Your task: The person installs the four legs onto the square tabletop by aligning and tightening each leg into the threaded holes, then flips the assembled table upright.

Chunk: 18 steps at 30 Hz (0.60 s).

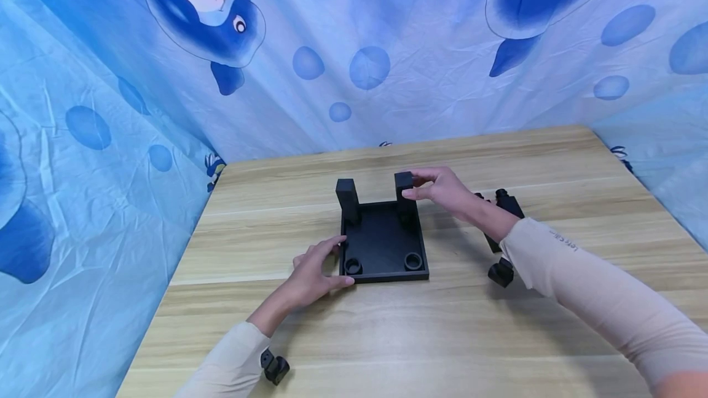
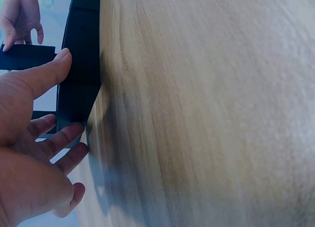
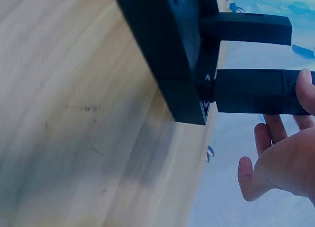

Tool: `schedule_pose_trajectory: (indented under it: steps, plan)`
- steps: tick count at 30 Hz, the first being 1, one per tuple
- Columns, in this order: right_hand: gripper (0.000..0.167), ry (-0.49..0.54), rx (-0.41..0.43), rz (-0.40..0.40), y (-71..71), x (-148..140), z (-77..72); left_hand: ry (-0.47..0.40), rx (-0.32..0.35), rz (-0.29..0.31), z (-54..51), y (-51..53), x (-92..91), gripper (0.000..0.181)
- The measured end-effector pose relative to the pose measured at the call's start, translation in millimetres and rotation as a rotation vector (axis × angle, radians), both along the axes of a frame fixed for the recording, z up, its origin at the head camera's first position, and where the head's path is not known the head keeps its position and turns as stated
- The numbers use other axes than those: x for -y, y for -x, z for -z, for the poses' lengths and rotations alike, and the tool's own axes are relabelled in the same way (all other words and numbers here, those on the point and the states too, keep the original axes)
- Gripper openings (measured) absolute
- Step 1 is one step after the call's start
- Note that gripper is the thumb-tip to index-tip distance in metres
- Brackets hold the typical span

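Note:
A shallow black square tray-like base (image 1: 381,241) lies on the table, with round sockets at its two near corners. One black square leg (image 1: 347,198) stands upright at its far left corner. At the far right corner, my right hand (image 1: 442,189) pinches the top of a second leg (image 3: 251,91) between thumb and fingers. A short narrow peg shows where that leg meets the base; how deep it sits, I cannot tell. My left hand (image 1: 312,272) touches the base's near left corner, thumb on the front edge and extended fingers along the left side.
More black legs with round pegs (image 1: 509,204) lie on the wooden table (image 1: 398,336) to the right, partly hidden behind my right forearm. A blue curtain (image 1: 332,29) with printed dolphins hangs behind the table and along its sides.

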State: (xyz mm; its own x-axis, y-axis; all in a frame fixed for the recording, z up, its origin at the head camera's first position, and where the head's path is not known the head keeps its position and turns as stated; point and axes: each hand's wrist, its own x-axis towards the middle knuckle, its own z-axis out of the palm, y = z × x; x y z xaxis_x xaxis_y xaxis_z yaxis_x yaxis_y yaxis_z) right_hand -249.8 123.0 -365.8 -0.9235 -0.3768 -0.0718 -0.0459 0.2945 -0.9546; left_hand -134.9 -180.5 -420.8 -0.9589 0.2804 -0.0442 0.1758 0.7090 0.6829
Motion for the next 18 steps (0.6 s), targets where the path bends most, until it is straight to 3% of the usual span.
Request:
schedule_pose_trajectory:
  steps: [3, 7, 13, 18]
  plan:
    - [0.060, -0.089, -0.112, -0.024, 2.7, 2, 0.3, -0.001, -0.003, 0.000, 0.3, -0.2, 0.4, 0.082]
    - [0.063, -0.109, -0.221, -0.087, 7.8, 2, 0.8, -0.005, -0.006, 0.000, 0.8, -0.2, 0.5, 0.082]
    - [0.048, -0.085, -0.238, -0.103, 10.7, 4, 0.9, -0.005, 0.004, -0.004, 0.9, -0.6, 0.6, 0.082]
    - [0.052, -0.161, -0.287, -0.041, 12.4, 8, 5.8, -0.003, 0.001, -0.003, 0.4, -0.2, 0.0, 0.082]
